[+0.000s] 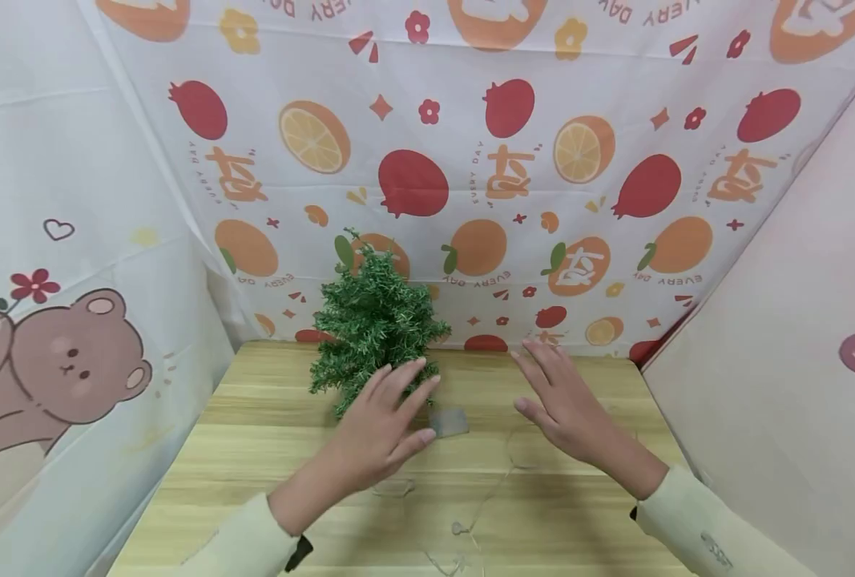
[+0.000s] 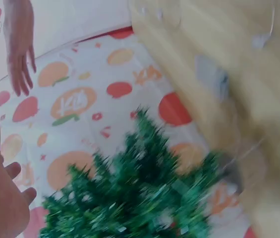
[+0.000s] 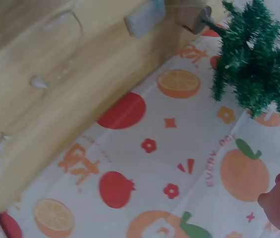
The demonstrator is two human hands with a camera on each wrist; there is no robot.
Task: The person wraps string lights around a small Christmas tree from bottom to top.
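Observation:
A small green artificial Christmas tree (image 1: 373, 312) stands at the back left of the wooden table. My left hand (image 1: 380, 429) is in front of its lower branches, overlapping them in the head view, fingers spread and holding nothing. To the right, my right hand (image 1: 571, 409) hovers apart from the tree with its fingers extended and nothing in them. Between the hands lies a small greyish box (image 1: 450, 421), joined to a thin wire in the left wrist view. A thin string of wire (image 1: 488, 497) with small pale pieces trails over the table. The right wrist view shows the tree's blocky base (image 3: 192, 17).
The wooden table (image 1: 268, 465) meets a fruit-printed cloth (image 1: 434, 120) at its back edge. Another hanging cloth with a bear print (image 1: 74, 361) closes the left side, and a pale panel (image 1: 780, 280) stands on the right.

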